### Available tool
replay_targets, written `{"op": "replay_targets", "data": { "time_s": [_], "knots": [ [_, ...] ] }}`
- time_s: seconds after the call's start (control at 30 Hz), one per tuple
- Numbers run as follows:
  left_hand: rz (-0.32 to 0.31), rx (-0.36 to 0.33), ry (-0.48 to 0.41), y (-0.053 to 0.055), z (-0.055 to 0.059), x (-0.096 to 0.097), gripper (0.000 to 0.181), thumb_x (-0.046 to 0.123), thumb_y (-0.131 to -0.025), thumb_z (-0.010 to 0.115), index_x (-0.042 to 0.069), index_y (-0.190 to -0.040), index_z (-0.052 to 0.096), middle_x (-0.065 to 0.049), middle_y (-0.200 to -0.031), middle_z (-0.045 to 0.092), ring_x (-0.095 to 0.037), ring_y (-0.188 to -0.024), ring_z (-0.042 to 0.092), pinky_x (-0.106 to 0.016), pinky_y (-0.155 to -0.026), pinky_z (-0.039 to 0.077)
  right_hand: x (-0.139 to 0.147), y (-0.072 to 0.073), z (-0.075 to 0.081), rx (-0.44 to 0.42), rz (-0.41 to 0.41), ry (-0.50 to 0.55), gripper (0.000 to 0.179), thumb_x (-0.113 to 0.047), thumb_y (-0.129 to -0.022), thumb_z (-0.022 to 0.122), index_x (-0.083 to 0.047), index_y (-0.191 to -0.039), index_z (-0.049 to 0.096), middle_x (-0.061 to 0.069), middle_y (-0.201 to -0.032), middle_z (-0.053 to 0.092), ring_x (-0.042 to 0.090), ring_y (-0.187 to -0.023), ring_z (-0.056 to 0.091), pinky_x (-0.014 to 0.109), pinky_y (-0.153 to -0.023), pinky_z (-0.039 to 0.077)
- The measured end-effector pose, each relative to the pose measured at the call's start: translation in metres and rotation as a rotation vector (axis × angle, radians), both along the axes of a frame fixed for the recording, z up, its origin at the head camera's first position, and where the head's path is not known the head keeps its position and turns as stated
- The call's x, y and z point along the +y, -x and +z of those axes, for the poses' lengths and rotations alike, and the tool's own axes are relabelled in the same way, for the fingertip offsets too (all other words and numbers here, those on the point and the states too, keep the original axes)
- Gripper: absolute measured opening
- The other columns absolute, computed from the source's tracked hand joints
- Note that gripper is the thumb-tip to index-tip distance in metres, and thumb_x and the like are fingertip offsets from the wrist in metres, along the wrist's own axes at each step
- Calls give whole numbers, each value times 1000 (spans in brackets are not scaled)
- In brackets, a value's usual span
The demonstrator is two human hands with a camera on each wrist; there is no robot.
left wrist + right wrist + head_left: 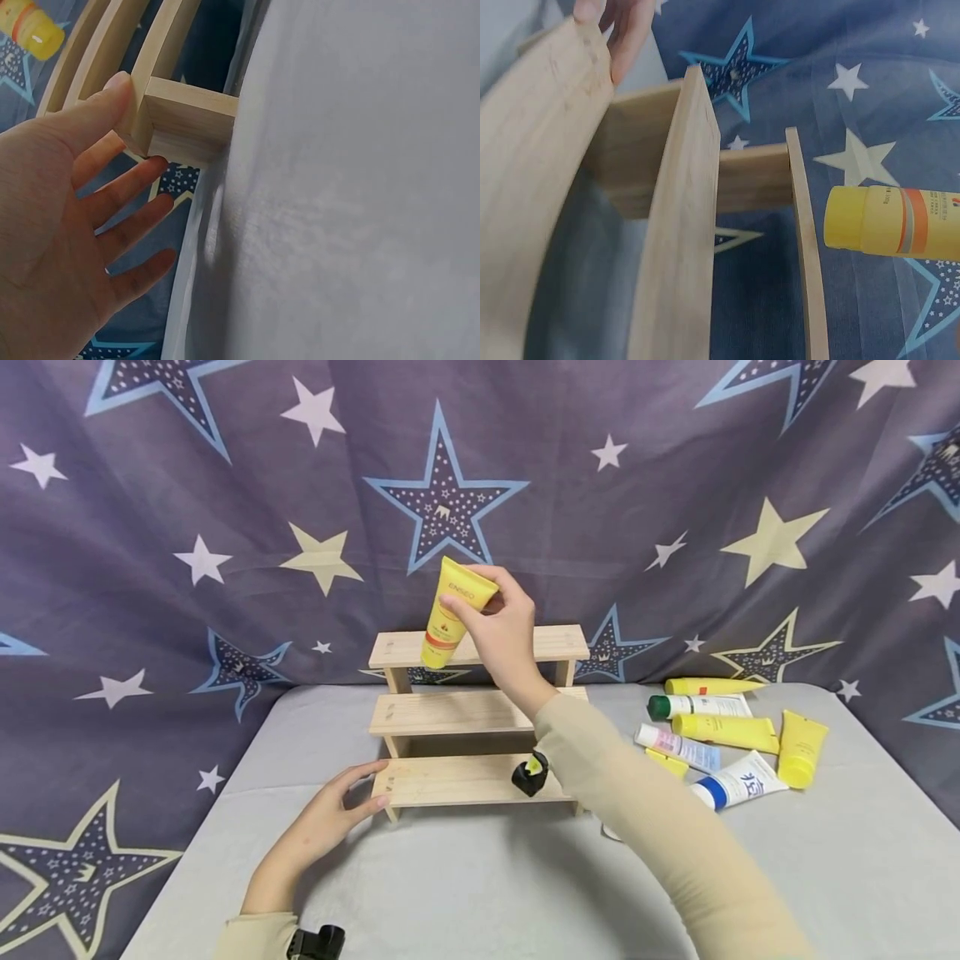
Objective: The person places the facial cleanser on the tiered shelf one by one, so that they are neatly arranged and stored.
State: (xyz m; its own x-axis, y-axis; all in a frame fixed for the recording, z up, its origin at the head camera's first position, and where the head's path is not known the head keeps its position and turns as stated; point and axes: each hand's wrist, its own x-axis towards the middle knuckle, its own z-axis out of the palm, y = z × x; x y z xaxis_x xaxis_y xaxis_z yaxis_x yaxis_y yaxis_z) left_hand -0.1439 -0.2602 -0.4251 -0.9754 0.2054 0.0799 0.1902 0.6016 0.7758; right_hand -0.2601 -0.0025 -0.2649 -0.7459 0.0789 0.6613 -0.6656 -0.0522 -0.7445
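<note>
A yellow squeeze tube with an orange band is pinched between the thumb and fingers of my right hand. It tilts cap-down in front of the top board of a three-step wooden rack. In the right wrist view, the tube's cap shows apart from the top board. My left hand grips the left end of the lowest board, thumb at the front edge and index finger towards the back. Its other fingers are spread below the board in the left wrist view.
Several tubes lie to the right of the rack, among them a green-capped white one, a blue-capped white one and a yellow one. Behind the grey-covered table hangs a star-patterned curtain. My right forearm partly hides the rack's right side.
</note>
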Motion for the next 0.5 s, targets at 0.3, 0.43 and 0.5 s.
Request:
{"op": "replay_targets", "data": {
  "time_s": [0.3, 0.43, 0.5],
  "knots": [
    [3, 3, 9, -4, 4, 1, 58, 31, -94, 69, 9, -144, 50, -20, -146, 47, -43, -139, 35, -64, -113, 22, -12, 23, 1, -25, -49, -53, 39, -12, -83, 82, -4, -118, 67, 12, -102, 69, 17, -76, 62, 25, -64, 54],
    [4, 9, 5, -3, 3, 2, 58, 32, -94, 69, 9, -144, 51, -20, -145, 48, -43, -139, 35, -64, -113, 23, -16, 29, 4, -35, -34, -78, 39, -11, -84, 81, -4, -119, 67, 10, -103, 68, 17, -79, 63, 25, -66, 54],
    [9, 8, 3, -2, 2, 1, 58, 32, -94, 69, 10, -144, 51, -20, -146, 48, -43, -139, 35, -63, -113, 23, -19, 33, 8, -33, -26, -103, 39, -11, -83, 81, -4, -119, 66, 10, -102, 68, 17, -79, 62, 25, -66, 53]
  ]
}}
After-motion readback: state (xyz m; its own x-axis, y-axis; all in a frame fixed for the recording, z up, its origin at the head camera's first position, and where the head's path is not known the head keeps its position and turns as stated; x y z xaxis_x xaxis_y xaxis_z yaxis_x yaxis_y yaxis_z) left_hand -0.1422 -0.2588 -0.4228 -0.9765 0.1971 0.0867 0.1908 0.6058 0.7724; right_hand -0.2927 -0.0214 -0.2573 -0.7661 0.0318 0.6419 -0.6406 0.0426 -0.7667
